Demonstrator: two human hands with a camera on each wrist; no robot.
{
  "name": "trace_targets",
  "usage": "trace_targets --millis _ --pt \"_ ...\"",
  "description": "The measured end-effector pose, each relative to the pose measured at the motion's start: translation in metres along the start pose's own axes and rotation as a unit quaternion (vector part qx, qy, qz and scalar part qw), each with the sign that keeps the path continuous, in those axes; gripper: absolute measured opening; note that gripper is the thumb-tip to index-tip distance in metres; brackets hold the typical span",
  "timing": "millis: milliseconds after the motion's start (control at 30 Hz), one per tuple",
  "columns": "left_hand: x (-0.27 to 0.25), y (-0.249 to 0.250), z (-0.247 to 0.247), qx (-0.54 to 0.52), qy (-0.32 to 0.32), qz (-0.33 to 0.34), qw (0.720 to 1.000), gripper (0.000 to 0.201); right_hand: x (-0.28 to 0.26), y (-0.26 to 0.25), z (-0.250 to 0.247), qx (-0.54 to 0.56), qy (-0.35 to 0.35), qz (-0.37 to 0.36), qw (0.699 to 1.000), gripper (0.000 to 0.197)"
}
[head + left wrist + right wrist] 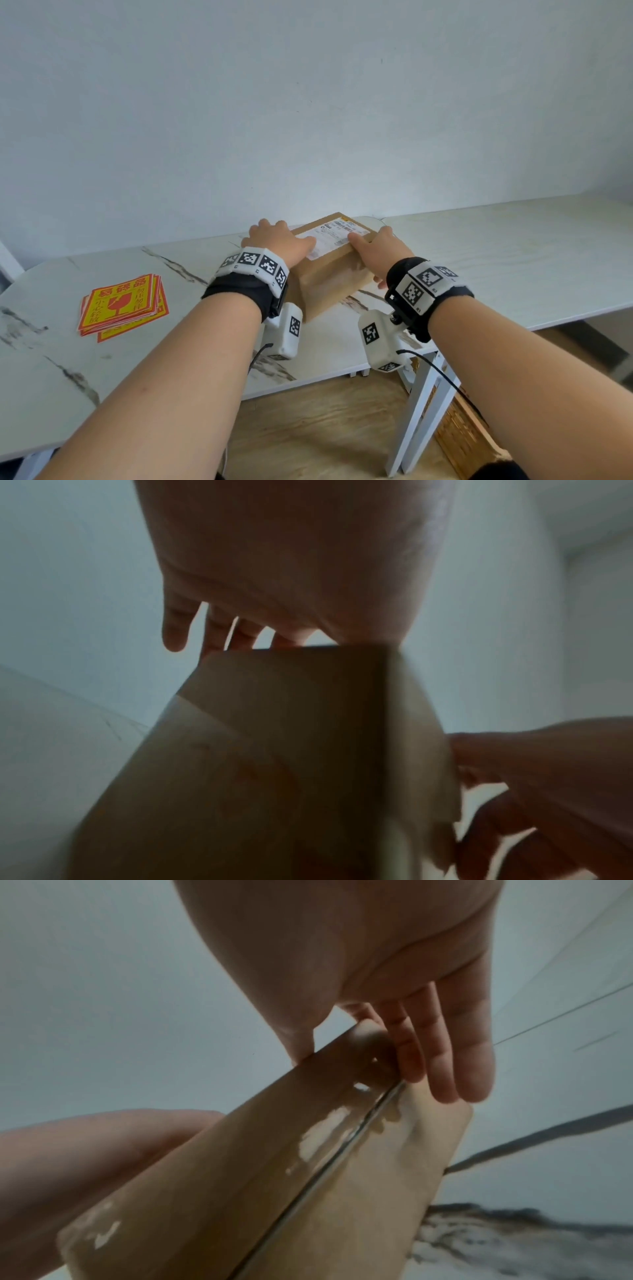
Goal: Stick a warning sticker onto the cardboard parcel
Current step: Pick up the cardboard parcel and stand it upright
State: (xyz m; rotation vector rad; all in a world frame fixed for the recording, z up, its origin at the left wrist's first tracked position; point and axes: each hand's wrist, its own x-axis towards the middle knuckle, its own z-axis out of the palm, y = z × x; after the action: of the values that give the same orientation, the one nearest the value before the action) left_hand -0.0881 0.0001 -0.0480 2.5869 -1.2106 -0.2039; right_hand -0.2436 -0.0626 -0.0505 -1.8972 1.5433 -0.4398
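Cardboard parcel (330,274) stands on the white marble-pattern table (513,260), near the wall and between the two hands. It is a brown box with a white shipping label (329,240) on its top face. Clear tape runs along a seam, and it shines in the right wrist view. The box is turned at an angle to the table edge, so one corner points toward the person.

Left hand (274,240) lies on the top of the parcel at its left end. Its fingers (174,631) are spread and go over the far edge, with the thumb on the top face near the label. Right hand (375,248) holds the right end: the thumb lies on the top edge and the fingers (459,1053) go down the side face, close together and almost straight. Whether the box is lifted or sits flat on the table, I cannot tell.

Stack of red and yellow warning stickers (123,305) lies flat on the table, well apart from the parcel, on the person's left. The sheets are fanned a little. To the right of the parcel the table surface is bare up to its far end. The front edge of the table is near the wrists.
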Motion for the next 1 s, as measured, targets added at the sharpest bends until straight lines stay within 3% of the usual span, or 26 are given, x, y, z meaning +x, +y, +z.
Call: trace_targets --millis 133,333,533,766,900,1000 --pt "0.003 0.005 0.001 -0.061 -0.036 0.014 0.997 0.059 0.006 -0.003 -0.001 0.008 0.01 -0.014 1.0 0.065" --pt "0.0 0.013 0.007 -0.135 -0.072 0.017 0.988 0.035 0.007 -0.003 -0.002 -0.004 -0.05 -0.031 0.998 0.059" --pt "-0.002 0.016 -0.002 -0.23 -0.023 0.024 0.973 0.019 0.014 -0.015 -0.009 0.031 0.036 -0.087 0.995 0.049" --pt "-0.01 0.02 -0.003 -0.226 0.069 0.061 0.97 0.05 0.017 -0.022 -0.007 0.087 0.09 -0.146 0.981 0.047" --pt "-0.01 0.021 0.007 -0.208 0.009 0.073 0.975 0.049 0.018 -0.015 0.003 0.086 0.049 -0.095 0.991 0.041" --pt "-0.007 0.019 0.008 -0.198 0.0 0.069 0.978 0.05 0.017 -0.014 0.009 0.092 0.053 -0.086 0.991 0.045"
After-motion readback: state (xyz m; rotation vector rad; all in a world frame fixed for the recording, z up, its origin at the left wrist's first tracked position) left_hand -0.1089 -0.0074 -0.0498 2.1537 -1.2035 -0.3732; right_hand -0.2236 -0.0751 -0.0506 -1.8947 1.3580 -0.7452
